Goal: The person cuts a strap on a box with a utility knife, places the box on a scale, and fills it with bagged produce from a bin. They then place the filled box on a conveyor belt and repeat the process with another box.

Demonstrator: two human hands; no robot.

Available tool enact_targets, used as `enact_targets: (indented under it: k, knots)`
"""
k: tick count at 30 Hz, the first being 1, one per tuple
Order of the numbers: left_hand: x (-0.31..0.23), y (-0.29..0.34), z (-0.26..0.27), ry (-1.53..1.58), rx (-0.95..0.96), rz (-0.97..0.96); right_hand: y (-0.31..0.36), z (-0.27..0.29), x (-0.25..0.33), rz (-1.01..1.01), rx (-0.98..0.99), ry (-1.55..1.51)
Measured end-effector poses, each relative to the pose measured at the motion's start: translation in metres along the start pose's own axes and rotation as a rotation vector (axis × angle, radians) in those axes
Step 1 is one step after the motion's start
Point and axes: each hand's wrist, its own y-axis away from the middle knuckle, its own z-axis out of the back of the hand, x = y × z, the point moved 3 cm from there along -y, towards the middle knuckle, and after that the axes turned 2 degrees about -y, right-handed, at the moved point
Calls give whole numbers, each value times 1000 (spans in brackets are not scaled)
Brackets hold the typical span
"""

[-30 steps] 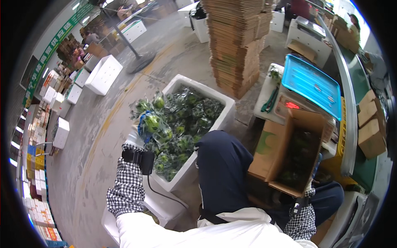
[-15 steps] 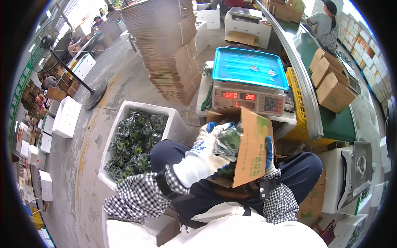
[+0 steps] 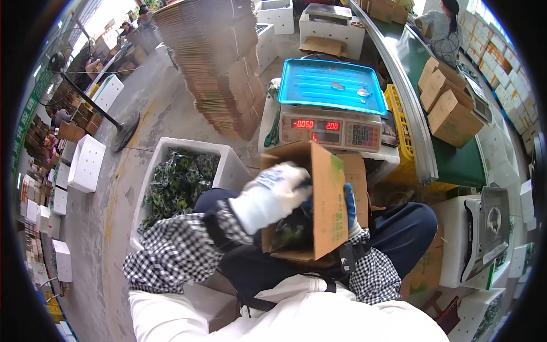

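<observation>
So since half a second ago, the left hand (image 3: 273, 191) has moved in from the carton's near side to its opening, and the bag of greens it was holding doesn't show in it anymore. The carton (image 3: 329, 205) sits tilted between the person's knees (image 3: 405, 231), open side up and facing left, with the long axis of the opening running away from the body toward the scale (image 3: 330, 131). Dark bagged greens (image 3: 292, 233) show inside. The left grip is curled but motion-blurred, fingertips hidden by the dark interior, so I can't tell if it's clamped on anything. The right hand (image 3: 351, 211) has its blue fingers against the outside of the printed wall; can't tell how closed that grip is, thumb's hidden. Foam box (image 3: 235, 165) of more bagged greens is off to the left.
</observation>
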Motion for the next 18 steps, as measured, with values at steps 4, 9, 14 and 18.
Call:
enact_targets:
  k: [4, 9, 14, 18]
  knots:
    - [-16, 12, 49, 779, -123, 179, 7, 23, 19, 106, -131, 93]
    - [-50, 27, 45, -246, -45, -208, 5, 18, 19, 121, -69, 114]
    - [-37, 35, 32, -291, 227, -15, -1, -13, 6, 118, -54, 93]
    - [-16, 86, 110, 49, -256, 23, 17, 42, 40, 278, -152, 128]
